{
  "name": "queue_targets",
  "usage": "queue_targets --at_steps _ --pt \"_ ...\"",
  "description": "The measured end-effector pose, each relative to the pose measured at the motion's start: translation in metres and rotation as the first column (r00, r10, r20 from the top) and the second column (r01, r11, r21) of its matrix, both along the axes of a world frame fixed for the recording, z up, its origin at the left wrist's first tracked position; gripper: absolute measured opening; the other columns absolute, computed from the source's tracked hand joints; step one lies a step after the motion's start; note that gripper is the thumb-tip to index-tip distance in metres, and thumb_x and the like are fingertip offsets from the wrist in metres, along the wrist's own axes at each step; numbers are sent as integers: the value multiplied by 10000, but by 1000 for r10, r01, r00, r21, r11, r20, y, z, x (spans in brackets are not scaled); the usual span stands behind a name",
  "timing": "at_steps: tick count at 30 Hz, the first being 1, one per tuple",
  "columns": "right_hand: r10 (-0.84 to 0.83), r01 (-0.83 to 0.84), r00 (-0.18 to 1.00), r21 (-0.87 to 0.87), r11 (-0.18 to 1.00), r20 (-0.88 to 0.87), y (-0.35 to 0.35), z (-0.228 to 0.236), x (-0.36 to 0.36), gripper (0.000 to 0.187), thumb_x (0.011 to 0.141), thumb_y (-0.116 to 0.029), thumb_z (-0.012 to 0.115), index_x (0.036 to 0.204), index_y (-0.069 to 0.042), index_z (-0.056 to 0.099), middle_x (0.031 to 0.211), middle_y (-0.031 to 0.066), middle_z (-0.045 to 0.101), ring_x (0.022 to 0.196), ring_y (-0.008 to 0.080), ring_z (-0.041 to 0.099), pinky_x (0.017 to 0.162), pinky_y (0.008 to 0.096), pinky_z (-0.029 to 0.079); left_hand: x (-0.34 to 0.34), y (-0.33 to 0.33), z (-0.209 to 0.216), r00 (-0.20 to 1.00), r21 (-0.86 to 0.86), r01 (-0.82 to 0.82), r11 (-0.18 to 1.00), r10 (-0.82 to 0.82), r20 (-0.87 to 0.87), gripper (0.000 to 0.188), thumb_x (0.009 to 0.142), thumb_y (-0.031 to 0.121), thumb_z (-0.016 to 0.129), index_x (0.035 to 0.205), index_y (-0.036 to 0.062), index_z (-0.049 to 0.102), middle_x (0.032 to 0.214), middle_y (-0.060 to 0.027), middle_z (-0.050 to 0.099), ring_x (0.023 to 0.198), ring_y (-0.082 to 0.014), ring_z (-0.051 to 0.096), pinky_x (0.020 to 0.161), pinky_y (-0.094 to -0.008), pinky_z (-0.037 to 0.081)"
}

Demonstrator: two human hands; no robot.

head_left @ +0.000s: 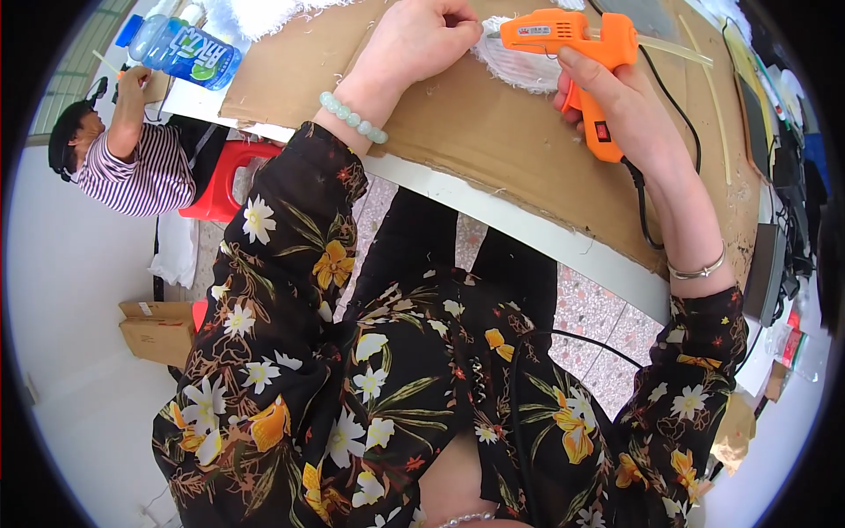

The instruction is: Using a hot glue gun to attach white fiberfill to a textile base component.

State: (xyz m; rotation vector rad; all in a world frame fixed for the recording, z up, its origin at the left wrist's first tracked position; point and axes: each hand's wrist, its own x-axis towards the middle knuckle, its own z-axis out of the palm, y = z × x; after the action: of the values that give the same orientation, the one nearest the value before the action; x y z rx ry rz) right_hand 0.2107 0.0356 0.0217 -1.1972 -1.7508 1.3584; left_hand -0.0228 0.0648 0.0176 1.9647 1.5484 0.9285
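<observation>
An orange hot glue gun (609,42) is gripped in my right hand (620,106), with its nozzle pointing left. A translucent glue stick (676,49) sticks out of its back end. Under the nozzle lies a white piece of material with frayed, fuzzy edges (521,72), partly covered by the gun. Close to the nozzle tip, my left hand (421,40) has its fingers curled and pinched together at the left edge of the white piece. What sits between those fingertips is hidden.
Brown cardboard (502,141) covers the white table. A blue-capped bottle (180,53) and white fluffy material (264,13) stand at far left. The gun's black cord (685,106) runs along the right, beside assorted tools. A person in stripes (136,172) sits left by a red stool (231,180).
</observation>
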Motion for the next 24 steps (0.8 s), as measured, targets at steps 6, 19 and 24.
queue_targets --at_steps 6,19,24 --pt "18 -16 1000 -85 996 17 2 -2 4 385 942 -446 553 889 -66 570 747 17 575 637 100 552 597 248 458 0 3 -5 999 -48 4 999 -2 38 175 822 124 630 862 -41 674 685 -130 663 619 -173 618 591 -316 492" --pt "71 -67 991 -33 997 118 2 -3 13 341 961 -405 534 877 -74 530 748 1 537 671 92 546 605 258 459 2 2 -8 998 -58 14 998 -10 67 168 830 115 624 862 -43 671 689 -122 664 624 -163 616 592 -306 491" --pt "58 -55 995 -36 998 85 1 1 6 346 960 -411 531 878 -74 531 741 3 539 660 93 543 608 259 450 -3 -5 2 1000 -37 -3 999 4 20 167 827 115 627 859 -42 673 693 -127 666 627 -167 619 594 -306 491"
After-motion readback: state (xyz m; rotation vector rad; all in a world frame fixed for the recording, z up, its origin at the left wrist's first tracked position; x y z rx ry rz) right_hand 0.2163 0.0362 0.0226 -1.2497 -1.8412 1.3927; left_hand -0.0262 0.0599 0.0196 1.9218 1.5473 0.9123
